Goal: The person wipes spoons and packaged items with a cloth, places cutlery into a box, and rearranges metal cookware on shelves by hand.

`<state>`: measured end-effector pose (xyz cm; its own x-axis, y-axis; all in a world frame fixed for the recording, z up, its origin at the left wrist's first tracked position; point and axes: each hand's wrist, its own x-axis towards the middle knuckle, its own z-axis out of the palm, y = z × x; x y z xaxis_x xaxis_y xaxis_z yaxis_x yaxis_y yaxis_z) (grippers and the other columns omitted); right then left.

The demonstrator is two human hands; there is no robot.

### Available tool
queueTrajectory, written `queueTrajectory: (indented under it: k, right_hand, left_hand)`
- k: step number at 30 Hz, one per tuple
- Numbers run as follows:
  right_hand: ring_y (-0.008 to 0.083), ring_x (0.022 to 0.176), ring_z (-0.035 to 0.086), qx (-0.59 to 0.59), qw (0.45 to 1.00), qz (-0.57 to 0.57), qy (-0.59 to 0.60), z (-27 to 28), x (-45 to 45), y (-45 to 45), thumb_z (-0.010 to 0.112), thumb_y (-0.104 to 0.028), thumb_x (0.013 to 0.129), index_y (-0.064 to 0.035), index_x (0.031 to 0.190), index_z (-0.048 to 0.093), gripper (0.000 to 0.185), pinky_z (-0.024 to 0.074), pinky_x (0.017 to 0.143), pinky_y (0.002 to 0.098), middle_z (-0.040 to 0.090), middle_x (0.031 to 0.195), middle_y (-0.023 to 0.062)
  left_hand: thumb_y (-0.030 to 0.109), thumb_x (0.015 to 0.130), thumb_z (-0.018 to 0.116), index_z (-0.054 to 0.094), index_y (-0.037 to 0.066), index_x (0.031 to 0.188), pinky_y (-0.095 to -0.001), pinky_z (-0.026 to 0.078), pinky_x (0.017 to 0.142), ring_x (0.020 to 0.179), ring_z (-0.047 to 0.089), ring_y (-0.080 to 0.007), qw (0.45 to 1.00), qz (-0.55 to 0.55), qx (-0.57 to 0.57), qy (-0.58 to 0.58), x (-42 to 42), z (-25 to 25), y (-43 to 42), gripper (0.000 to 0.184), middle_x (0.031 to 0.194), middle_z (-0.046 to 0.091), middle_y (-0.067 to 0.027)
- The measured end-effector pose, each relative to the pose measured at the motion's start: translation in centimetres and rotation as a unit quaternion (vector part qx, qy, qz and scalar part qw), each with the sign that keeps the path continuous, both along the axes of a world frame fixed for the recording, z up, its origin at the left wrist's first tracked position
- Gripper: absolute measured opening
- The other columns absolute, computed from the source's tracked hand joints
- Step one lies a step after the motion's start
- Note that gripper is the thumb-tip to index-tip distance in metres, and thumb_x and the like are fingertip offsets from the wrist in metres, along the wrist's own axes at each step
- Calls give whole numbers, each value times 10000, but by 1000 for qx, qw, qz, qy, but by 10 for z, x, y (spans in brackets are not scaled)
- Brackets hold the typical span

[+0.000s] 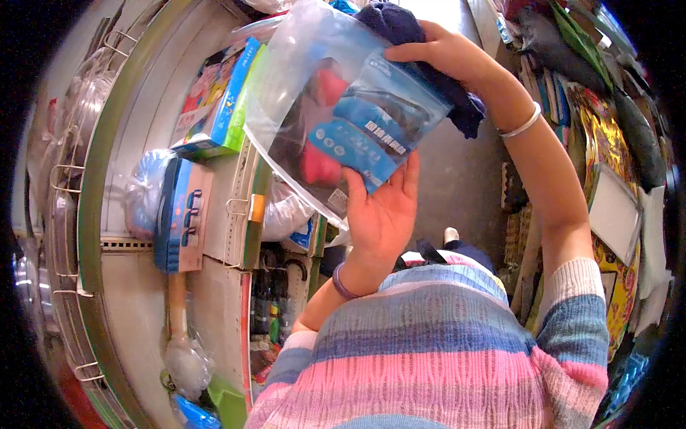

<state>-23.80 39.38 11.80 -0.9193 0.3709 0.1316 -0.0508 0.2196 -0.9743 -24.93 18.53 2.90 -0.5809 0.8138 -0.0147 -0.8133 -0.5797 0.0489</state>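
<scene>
A clear plastic bag (pixel 268 107) with a blue printed label (pixel 357 136) is held up in front of me. Rounded pink-red shapes (pixel 330 86) and something dark show through it. My left hand (pixel 384 218) grips its lower edge, thumb on the front and fingers partly behind. At the upper right, my right hand (pixel 450 53) has its thumb over the bag's edge, with the other fingers out of sight behind. Dark navy cloth (pixel 389 23) bunches by the right hand and hangs behind the bag; whether that hand also grips it I cannot tell.
White shelving on the left carries colourful flat boxes (pixel 221 100), a blue and pink box (pixel 184 214) and a plastic-wrapped long-handled item (pixel 189 365). Umbrella-like handles (pixel 293 272) stand lower down. Packed goods (pixel 607 143) line the right side. Grey floor (pixel 450 186) lies between.
</scene>
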Motion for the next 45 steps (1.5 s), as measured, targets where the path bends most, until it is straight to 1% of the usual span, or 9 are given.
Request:
queueTrajectory:
  k: [7,13,21,27,30,32,35,40,45]
  right_hand:
    - [129,665,597,-72,956,-172,226,22,26,-22,563,-136,864,38,1004,579,223,489,577,258,631,814,67]
    - [345,1020,511,606,774,-61,171,-5,37,-101,689,-286,634,-204,1203,519,599,376,930,445,546,1074,97]
    - [284,920,586,368,895,-182,172,-63,49,-34,567,60,676,-80,1122,570,468,452,843,345,610,993,126]
    - [160,825,583,-252,890,-294,240,-65,73,-8,562,-23,812,0,1010,599,202,469,756,292,631,912,56]
    - [200,932,579,-111,934,-260,220,-35,79,-52,617,-117,785,-31,1101,567,332,463,824,334,601,1026,90]
    - [256,1052,526,235,924,-215,210,-31,68,-70,652,-90,693,-91,1144,557,461,419,899,383,545,1140,127]
    - [352,1208,369,508,837,-133,158,-28,37,-95,655,-62,564,-177,1221,508,683,315,1001,439,387,1306,161]
    - [330,915,592,204,952,-190,124,-88,18,-33,570,34,664,-20,1049,571,388,454,847,354,612,954,170]
    - [143,820,580,-207,960,-185,40,-142,41,20,602,-169,826,-20,1022,598,246,464,749,265,625,917,67]
  left_hand:
    - [440,917,390,394,152,1303,-427,255,1077,1245,375,-230,992,53,-47,107,-19,3,-3,482,1352,406,-34]
    - [366,915,413,426,173,1297,-457,252,1067,1279,332,-256,986,71,-16,152,-16,3,-8,428,1356,414,-46]
    - [337,944,387,445,45,1236,-417,374,985,1133,502,-253,976,7,-71,205,-43,-1,-28,417,1209,534,-100]
    - [254,930,431,481,-27,1188,-425,352,1005,1126,507,-276,947,80,-216,224,-69,0,-49,385,1211,534,-147]
    - [179,911,478,501,1,1170,-401,390,966,1091,531,-240,936,92,-232,247,-79,-4,-51,315,1160,557,-115]
    - [125,898,503,497,13,1181,-383,419,935,1050,559,-237,935,93,-217,265,-73,-1,-45,305,1134,575,-95]
    - [112,887,513,463,7,1222,-376,419,935,1066,548,-253,775,184,-301,524,-75,-37,-53,355,1164,559,-100]
    - [80,862,540,429,13,1257,-393,420,930,1078,534,-257,907,19,-185,377,-87,-6,-77,415,1197,528,-120]
    - [87,853,550,507,-10,1176,-397,397,949,1084,534,-281,804,-6,-212,556,-101,11,-87,340,1171,553,-142]
